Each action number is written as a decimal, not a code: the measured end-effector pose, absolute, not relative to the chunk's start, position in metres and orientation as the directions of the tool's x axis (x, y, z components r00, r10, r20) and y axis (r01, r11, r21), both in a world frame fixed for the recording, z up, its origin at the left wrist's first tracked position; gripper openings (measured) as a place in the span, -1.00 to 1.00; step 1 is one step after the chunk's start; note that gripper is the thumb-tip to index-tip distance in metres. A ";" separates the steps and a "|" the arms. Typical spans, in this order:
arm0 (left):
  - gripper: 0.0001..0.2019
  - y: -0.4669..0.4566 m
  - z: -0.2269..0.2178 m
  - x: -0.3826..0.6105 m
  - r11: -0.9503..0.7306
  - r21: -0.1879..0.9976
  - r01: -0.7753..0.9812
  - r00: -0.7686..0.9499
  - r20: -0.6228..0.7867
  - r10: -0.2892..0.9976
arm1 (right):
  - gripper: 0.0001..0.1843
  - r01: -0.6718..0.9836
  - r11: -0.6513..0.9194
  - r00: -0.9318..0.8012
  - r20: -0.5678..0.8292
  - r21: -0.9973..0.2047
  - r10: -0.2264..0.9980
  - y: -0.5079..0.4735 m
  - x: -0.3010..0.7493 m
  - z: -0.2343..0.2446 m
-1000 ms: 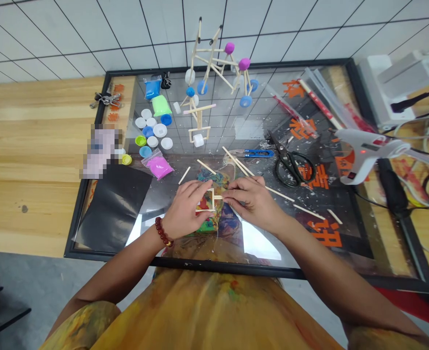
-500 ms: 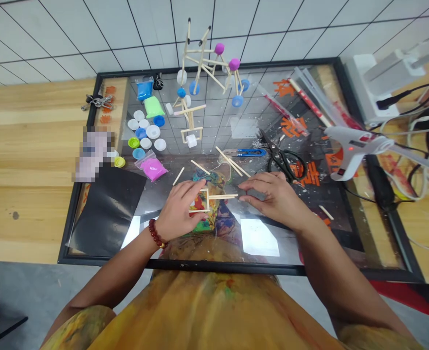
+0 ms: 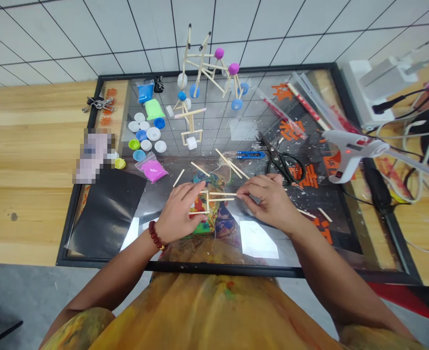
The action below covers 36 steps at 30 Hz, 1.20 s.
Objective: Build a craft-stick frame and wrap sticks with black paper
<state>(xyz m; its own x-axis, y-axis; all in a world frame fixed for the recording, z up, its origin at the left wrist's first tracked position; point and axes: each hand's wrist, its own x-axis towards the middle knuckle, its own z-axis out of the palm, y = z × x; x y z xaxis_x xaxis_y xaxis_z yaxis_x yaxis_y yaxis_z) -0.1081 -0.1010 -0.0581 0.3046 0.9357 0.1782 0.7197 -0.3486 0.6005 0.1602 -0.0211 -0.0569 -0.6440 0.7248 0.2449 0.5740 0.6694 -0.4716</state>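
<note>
My left hand (image 3: pixel 178 212) presses on a small square frame of glued wooden sticks (image 3: pixel 200 204), its fingers over the frame's left side. My right hand (image 3: pixel 267 201) pinches the end of a pair of thin wooden sticks (image 3: pixel 222 196) that lie side by side. Their far ends reach the frame's right side. Several loose sticks (image 3: pixel 200 169) lie just beyond my hands. The frame rests on a multicoloured painted sheet (image 3: pixel 214 182), partly hidden by my left hand.
Stick models with coloured caps (image 3: pixel 203 63) stand at the back. Nearby are scissors (image 3: pixel 282 165), blue thread snips (image 3: pixel 250 154), a hot glue gun (image 3: pixel 349 153), a bag of pink clay (image 3: pixel 152 170), plastic caps (image 3: pixel 145 138) and a black sheet (image 3: pixel 107 214).
My right hand has moved left and now pinches two sticks against the frame's right side, where one stick showed before. My left hand stays on the frame.
</note>
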 end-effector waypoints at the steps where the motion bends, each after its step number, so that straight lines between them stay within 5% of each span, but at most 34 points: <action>1: -0.25 -0.101 -0.058 -0.108 -0.346 0.602 0.720 0.302 0.177 0.937 | -0.84 0.608 0.647 -0.603 0.263 -0.460 0.753 -0.020 0.160 -0.056; 6: -0.27 -0.101 -0.059 -0.107 -0.349 0.598 0.722 0.301 0.183 0.936 | -0.80 0.799 0.518 -0.432 0.306 -0.307 0.848 -0.005 0.148 -0.044; 17: -0.23 -0.100 -0.059 -0.108 -0.418 0.536 0.733 0.329 0.258 0.908 | -0.80 0.732 0.652 -0.669 -0.031 -0.198 0.742 0.025 0.047 -0.025; 24: -0.30 -0.102 -0.057 -0.106 -0.380 0.533 0.756 0.309 0.222 0.925 | -0.88 0.491 0.815 -0.788 0.240 -0.308 0.566 -0.019 0.126 -0.020; 36: -0.30 -0.102 -0.059 -0.106 -0.383 0.542 0.748 0.307 0.229 0.924 | -0.89 0.417 0.899 -0.841 0.318 -0.133 0.437 -0.038 0.131 -0.043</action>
<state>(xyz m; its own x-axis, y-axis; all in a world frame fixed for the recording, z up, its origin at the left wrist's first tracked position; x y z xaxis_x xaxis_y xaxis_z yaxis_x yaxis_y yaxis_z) -0.1057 -0.1019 -0.0593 0.3072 0.9237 0.2290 0.7480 -0.3831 0.5419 0.1309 -0.0384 -0.0427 -0.8411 0.4374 0.3182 0.4174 0.8990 -0.1326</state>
